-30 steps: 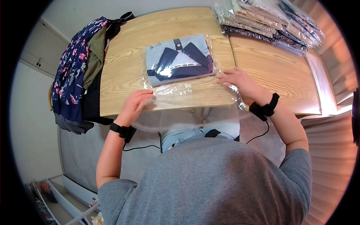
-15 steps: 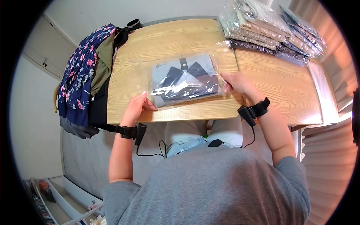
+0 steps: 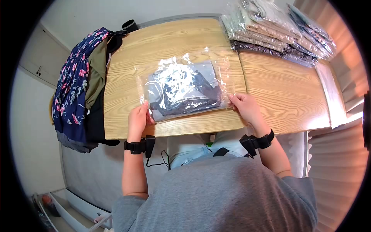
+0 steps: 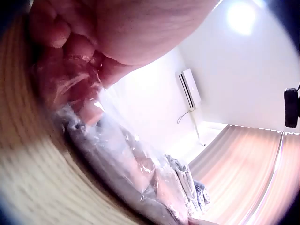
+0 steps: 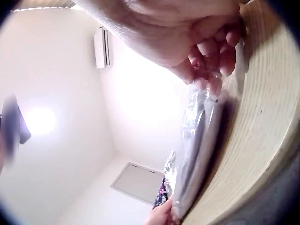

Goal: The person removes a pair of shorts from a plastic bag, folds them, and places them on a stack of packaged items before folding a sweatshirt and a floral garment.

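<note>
A folded grey and navy garment (image 3: 185,91) lies on the wooden table inside a clear plastic bag (image 3: 225,77), which glares with reflected light. The left hand (image 3: 138,120) pinches the bag's near left corner, thumb on top. At the near right corner the right hand (image 3: 245,107) pinches the plastic between thumb and fingers. In the left wrist view the curled fingers of the left hand (image 4: 79,61) hold the film beside the packet. The right wrist view has the right hand (image 5: 206,51) at the packet's other end, fingertips on the plastic.
Bagged folded clothes (image 3: 270,29) are stacked at the back right. Flat clear plastic (image 3: 331,94) lies along the table's right side. Clothes with a floral piece (image 3: 73,87) hang over the left edge, near a black cylindrical object (image 3: 130,26).
The bag's near edge, earlier hanging loose over the table's front, now lies at the garment. Both hands have gone from lying by the film to pinching the corners, and the packet sits nearer the body.
</note>
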`<state>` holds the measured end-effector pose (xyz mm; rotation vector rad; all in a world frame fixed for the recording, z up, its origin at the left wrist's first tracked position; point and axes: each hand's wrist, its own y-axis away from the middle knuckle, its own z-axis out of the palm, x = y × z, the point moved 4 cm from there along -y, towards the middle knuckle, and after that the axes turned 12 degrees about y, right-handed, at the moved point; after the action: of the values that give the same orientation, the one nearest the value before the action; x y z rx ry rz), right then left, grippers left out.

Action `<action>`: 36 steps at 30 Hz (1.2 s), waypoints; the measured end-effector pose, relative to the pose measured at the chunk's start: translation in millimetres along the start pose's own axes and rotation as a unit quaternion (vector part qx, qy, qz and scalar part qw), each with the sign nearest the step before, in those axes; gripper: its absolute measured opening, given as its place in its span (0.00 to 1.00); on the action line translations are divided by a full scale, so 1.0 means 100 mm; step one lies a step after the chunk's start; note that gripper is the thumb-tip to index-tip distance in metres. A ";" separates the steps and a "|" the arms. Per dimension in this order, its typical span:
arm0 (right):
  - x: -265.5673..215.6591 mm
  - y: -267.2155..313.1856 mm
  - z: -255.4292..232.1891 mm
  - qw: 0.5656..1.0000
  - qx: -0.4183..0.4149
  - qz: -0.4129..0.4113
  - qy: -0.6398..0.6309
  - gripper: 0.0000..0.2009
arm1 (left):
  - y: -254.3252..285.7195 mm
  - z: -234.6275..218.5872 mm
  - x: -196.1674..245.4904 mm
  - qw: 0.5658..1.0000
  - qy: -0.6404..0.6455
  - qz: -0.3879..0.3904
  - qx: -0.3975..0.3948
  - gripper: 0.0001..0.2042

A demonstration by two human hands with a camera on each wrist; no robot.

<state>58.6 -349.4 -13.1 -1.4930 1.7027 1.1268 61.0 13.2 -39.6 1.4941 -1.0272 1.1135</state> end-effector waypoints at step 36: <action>-0.93 -0.24 0.84 0.751 0.078 -0.368 0.543 0.25 | 0.25 0.78 0.86 0.751 -0.509 0.411 -0.085 0.26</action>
<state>91.8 -231.5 23.6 -2.5935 1.4127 -0.4407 68.1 -74.1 40.9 1.4929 -2.6640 0.6055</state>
